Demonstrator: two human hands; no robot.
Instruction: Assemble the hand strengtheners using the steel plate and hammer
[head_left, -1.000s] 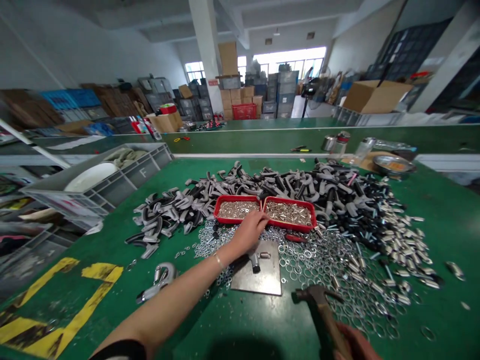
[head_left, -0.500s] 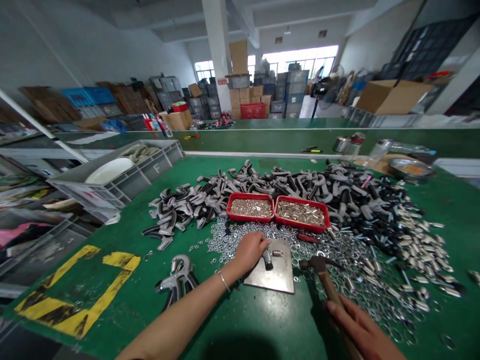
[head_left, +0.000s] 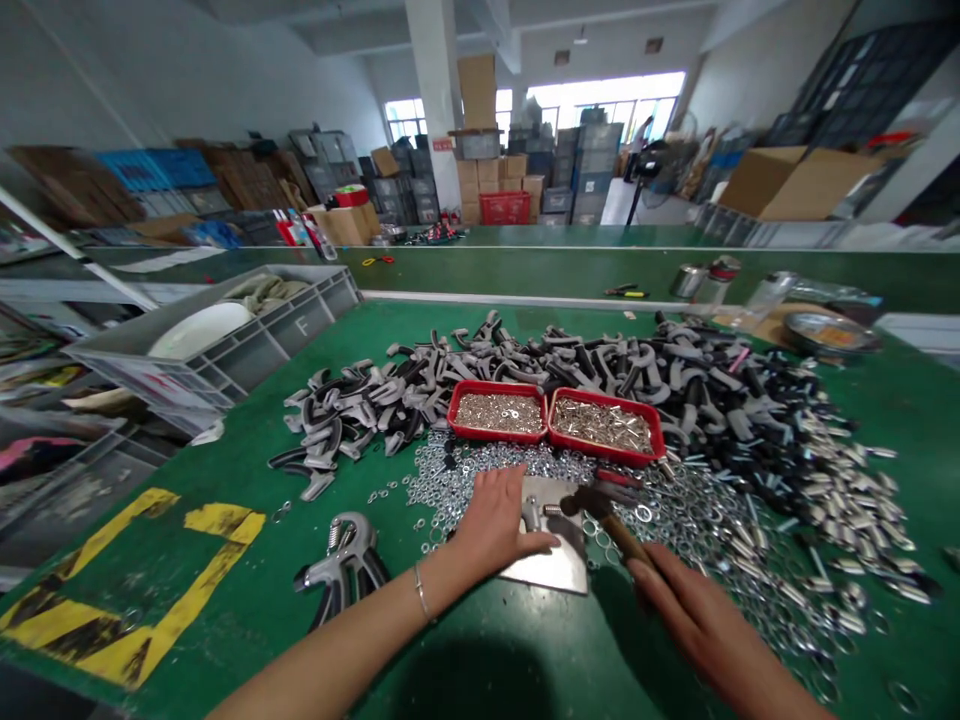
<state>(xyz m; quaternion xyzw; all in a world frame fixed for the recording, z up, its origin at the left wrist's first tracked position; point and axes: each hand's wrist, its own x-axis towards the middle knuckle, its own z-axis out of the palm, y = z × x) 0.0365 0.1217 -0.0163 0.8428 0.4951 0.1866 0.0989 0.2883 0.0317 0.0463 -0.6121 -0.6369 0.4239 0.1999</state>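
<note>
My left hand [head_left: 496, 520] rests on a small steel plate [head_left: 559, 565], fingers closed around a grey handle part [head_left: 533, 514] that stands on it. My right hand [head_left: 694, 615] grips the wooden shaft of a hammer [head_left: 600, 510], whose dark head hovers just right of that part, over the plate's far edge. Two red trays [head_left: 606, 425] of small metal pieces sit just beyond the plate. Silver rings [head_left: 675, 520] lie scattered all round it.
A heap of grey and black handle halves [head_left: 525, 370] lies behind the trays, metal sleeves [head_left: 847, 480] at the right. A finished hand grip [head_left: 341, 565] lies left of my forearm. A grey crate [head_left: 225, 345] stands at the left edge. Cans and a bowl [head_left: 829, 335] sit far right.
My left hand came back from the red tray to the plate and closed on the part. The hammer swung in from the lower right to the plate.
</note>
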